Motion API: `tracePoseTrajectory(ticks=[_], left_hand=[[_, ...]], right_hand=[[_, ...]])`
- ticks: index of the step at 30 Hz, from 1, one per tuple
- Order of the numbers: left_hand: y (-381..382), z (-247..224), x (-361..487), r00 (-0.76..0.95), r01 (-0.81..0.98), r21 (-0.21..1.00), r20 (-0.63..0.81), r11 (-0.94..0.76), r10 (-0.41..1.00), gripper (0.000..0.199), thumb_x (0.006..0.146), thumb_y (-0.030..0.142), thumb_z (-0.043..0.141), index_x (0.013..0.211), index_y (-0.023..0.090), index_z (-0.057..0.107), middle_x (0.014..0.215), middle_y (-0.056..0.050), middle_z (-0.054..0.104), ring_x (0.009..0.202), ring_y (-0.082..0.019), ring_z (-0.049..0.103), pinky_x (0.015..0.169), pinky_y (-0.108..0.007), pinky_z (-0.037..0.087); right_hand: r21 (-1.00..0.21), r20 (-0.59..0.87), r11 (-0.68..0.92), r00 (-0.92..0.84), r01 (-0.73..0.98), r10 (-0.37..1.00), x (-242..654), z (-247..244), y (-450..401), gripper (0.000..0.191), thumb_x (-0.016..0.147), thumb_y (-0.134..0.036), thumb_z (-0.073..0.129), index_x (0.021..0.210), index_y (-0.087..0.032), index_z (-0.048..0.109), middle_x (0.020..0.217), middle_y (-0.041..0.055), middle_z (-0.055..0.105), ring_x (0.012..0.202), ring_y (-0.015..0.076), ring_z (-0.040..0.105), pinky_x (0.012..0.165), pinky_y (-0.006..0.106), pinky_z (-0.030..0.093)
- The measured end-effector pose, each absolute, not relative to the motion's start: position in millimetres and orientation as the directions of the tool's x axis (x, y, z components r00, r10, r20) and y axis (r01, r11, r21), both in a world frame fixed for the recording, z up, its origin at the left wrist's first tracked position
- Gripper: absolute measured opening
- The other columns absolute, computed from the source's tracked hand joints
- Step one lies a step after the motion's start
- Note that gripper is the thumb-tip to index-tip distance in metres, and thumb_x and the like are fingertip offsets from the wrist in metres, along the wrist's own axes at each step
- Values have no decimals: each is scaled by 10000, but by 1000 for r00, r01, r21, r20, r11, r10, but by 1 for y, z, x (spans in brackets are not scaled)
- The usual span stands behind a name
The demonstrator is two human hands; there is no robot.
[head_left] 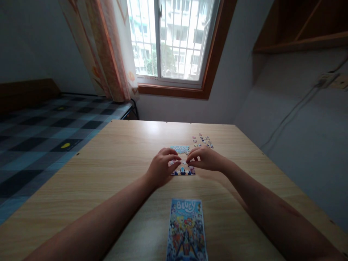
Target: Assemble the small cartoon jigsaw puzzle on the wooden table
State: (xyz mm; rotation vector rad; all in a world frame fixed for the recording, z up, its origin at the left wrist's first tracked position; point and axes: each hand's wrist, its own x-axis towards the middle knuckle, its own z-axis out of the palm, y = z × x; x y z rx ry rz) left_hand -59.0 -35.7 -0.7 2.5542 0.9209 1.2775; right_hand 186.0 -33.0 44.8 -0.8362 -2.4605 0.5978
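Observation:
A partly assembled jigsaw puzzle [179,149] lies on the table, its blue top strip and dark bottom edge joined by the sides, with bare wood showing in the middle. My left hand [164,166] rests at its left side, thumb and fingers apart and holding nothing that I can see. From the right, my right hand [205,158] reaches over the puzzle with thumb and index finger pinched near a small pale puzzle piece [184,162]. Its fingertips appear to grip that piece. The hands cover parts of both puzzle sides.
Loose puzzle pieces [208,140] are scattered beyond my right hand. A colourful "Bluey" picture sheet [186,228] lies nearer me on the wooden table [130,145]. A bed with checked cover [51,134] stands at the left; a wall is at the right.

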Motion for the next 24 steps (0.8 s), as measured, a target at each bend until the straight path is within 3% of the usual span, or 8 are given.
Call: tracePoseTrajectory(ticks=[7,24], left_hand=[[-40,0,-56,595,502,309,554,-808,582,35,839,250,748,850,254,781,1103,-47,728,1053,-261,602,969,-507,525],[-41,3,-54,675,503,229,499,-833,544,53,830,269,752,812,287,798,1174,-32,731,1112,-279,592,980,-505,522]], right_hand=[[-499,127,708,-766,499,630,192,44,-30,135,840,-150,731,889,-249,808,819,-11,750,710,117,631,703,252,474],[-436,114,722,-763,537,636,187,32,-30,200,820,-125,737,919,-279,816,881,-3,767,767,144,669,733,266,486]])
